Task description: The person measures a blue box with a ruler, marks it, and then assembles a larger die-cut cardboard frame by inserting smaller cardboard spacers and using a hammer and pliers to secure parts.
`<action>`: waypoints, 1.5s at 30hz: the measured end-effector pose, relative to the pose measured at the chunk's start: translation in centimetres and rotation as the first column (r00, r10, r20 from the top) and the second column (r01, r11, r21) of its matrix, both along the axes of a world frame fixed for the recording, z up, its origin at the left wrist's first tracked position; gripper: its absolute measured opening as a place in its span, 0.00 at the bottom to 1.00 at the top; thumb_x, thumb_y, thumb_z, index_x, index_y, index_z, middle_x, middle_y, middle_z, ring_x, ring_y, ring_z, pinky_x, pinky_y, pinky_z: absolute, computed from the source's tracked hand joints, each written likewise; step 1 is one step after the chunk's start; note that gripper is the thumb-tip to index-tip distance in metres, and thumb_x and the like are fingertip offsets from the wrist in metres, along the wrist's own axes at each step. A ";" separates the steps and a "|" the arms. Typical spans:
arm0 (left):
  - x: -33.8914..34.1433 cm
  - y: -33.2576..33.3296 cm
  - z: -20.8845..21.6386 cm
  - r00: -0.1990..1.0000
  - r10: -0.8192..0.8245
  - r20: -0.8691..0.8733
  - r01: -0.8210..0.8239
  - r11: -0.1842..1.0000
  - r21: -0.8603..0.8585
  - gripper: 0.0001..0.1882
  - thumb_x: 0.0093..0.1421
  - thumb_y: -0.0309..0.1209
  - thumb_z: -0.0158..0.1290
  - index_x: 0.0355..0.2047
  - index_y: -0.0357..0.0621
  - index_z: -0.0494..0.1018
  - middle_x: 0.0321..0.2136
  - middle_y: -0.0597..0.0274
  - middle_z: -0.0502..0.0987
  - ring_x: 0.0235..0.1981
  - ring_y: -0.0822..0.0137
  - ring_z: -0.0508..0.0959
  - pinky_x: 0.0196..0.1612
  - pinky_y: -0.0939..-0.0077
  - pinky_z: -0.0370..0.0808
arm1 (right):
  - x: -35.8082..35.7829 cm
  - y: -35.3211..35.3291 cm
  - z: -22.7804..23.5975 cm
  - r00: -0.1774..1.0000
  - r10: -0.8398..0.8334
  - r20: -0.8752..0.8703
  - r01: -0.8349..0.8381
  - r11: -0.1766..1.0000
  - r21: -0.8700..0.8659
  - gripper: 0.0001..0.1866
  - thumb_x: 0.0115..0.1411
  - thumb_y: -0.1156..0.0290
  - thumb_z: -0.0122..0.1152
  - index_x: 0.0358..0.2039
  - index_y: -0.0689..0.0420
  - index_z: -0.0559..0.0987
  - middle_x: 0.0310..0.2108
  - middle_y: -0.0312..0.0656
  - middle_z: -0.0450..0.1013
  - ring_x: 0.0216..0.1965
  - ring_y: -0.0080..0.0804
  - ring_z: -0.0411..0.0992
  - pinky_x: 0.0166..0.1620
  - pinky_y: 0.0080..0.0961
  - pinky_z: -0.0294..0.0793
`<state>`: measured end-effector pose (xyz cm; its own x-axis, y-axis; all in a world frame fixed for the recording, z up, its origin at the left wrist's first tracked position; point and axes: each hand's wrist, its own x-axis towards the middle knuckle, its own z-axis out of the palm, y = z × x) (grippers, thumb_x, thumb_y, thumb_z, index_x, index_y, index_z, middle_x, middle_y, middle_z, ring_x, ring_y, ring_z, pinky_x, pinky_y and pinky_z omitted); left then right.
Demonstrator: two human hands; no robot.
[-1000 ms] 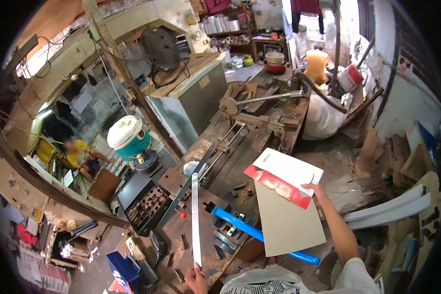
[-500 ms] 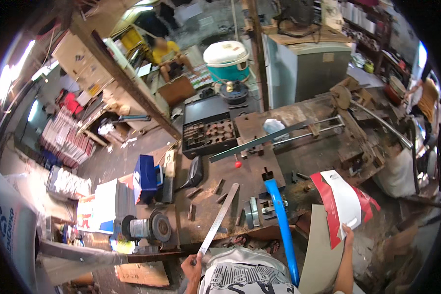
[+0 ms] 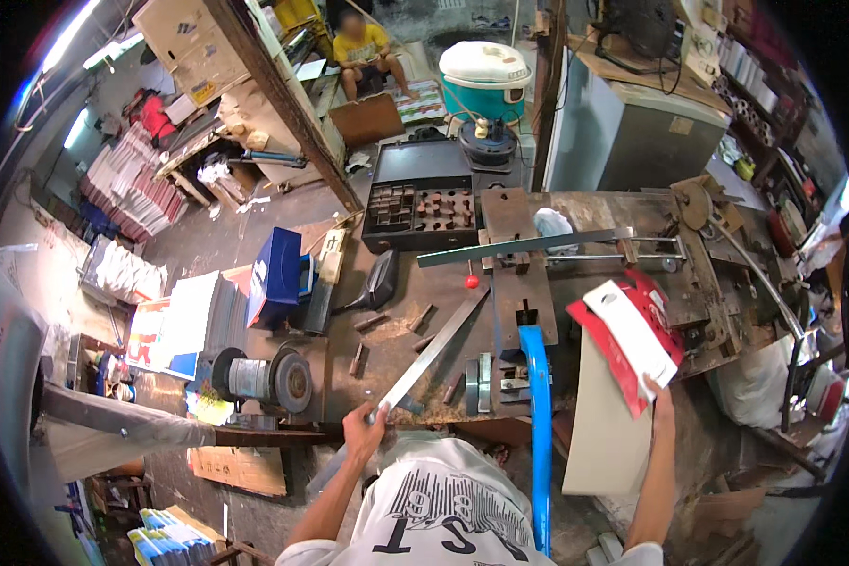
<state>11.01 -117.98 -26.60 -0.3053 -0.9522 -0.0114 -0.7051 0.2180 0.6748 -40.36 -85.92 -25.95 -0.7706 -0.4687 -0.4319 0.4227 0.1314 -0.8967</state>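
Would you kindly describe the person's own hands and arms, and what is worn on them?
The left hand and right hand are bare, with no gloves or wristwear visible. Both forearms are uncovered below white sleeves of a shirt with dark print.

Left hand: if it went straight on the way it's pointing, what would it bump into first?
The long metal strip in the left hand leads; its tip would probably meet the brown metal plate on the workbench, unless it passes above; depth is unclear.
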 end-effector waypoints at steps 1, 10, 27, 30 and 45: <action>-1.6 -0.7 0.2 1.000 -0.020 0.011 0.020 0.999 0.029 0.16 0.57 0.39 0.59 0.32 0.37 0.79 0.18 0.46 0.74 0.17 0.63 0.72 0.26 0.66 0.69 | -2.1 -0.5 -0.8 0.998 0.054 0.038 -0.050 0.994 -0.097 0.30 0.58 0.67 0.64 0.60 0.61 0.68 0.52 0.37 0.72 0.53 0.30 0.70 0.58 0.28 0.66; -11.2 -3.1 -2.4 0.974 -0.158 -0.163 0.175 0.979 0.100 0.22 0.55 0.36 0.61 0.46 0.35 0.76 0.32 0.42 0.80 0.33 0.56 0.81 0.40 0.64 0.75 | -13.4 -6.2 -9.6 0.896 -0.352 -0.272 0.438 0.805 0.401 0.38 0.54 0.45 0.67 0.50 0.70 0.73 0.44 0.51 0.75 0.42 0.40 0.75 0.48 0.37 0.73; -8.7 -2.3 4.7 0.952 -0.123 -0.282 0.116 0.992 -0.042 0.19 0.45 0.26 0.58 0.40 0.44 0.72 0.20 0.60 0.75 0.25 0.59 0.77 0.44 0.62 0.68 | 1.3 -1.8 -5.5 0.798 -0.078 -0.597 0.293 0.917 0.272 0.14 0.56 0.76 0.62 0.44 0.65 0.80 0.40 0.46 0.79 0.39 0.31 0.77 0.43 0.25 0.74; -7.0 -8.1 7.4 0.992 -0.100 0.074 0.124 0.853 -0.507 0.26 0.45 0.36 0.64 0.43 0.42 0.70 0.37 0.52 0.75 0.43 0.53 0.74 0.47 0.58 0.66 | 2.5 5.5 -9.1 0.722 -0.050 -0.690 0.358 0.880 0.311 0.14 0.55 0.79 0.57 0.42 0.64 0.80 0.37 0.46 0.80 0.35 0.30 0.76 0.40 0.24 0.74; 5.9 -32.4 20.6 0.854 0.493 -0.166 -0.443 0.523 -0.728 0.51 0.35 0.38 0.71 0.58 0.35 0.59 0.40 0.41 0.77 0.40 0.41 0.79 0.44 0.54 0.75 | 18.8 30.6 -11.2 0.678 -0.198 -0.708 0.563 0.759 0.327 0.08 0.50 0.80 0.49 0.22 0.61 0.78 0.16 0.33 0.68 0.16 0.19 0.63 0.19 0.18 0.60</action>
<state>16.90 -150.42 -5.96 0.1646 -0.6564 0.7363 -0.8822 0.2359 0.4075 -21.58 -55.30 -37.13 -0.9904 0.0649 0.1218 -0.0630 0.5726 -0.8174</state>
